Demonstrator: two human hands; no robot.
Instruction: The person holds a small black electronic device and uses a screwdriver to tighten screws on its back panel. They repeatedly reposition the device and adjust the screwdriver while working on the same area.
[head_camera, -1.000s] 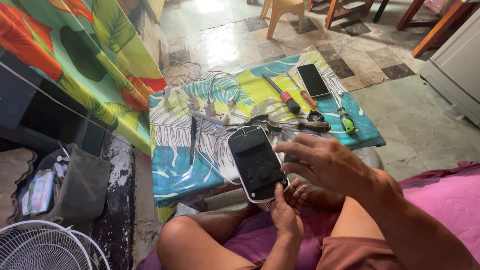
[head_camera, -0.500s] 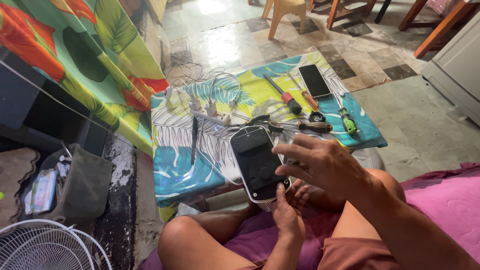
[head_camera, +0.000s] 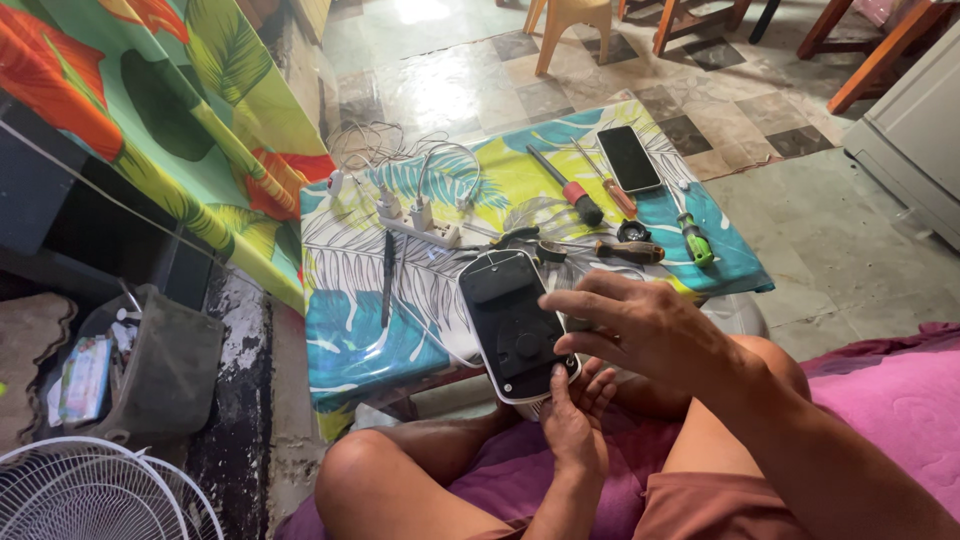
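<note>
Head view looks down on a white-edged phone (head_camera: 515, 325) with a dark face, held above the lap at the near edge of a low table (head_camera: 350, 350). Left hand (head_camera: 572, 425) grips its lower end from beneath, thumb up on the face. Right hand (head_camera: 640, 325) hovers at its right edge, fingers (head_camera: 575, 300) loosely curled, holding nothing visible. Screwdrivers (head_camera: 570, 190), a second phone (head_camera: 628, 158) and a power strip (head_camera: 420, 225) lie on the leaf-print cloth beyond.

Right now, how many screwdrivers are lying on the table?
4: a red-handled one mid-table, an orange one beside it, a green one at the right edge, a brown one nearest the hands. More may be hidden.
</note>
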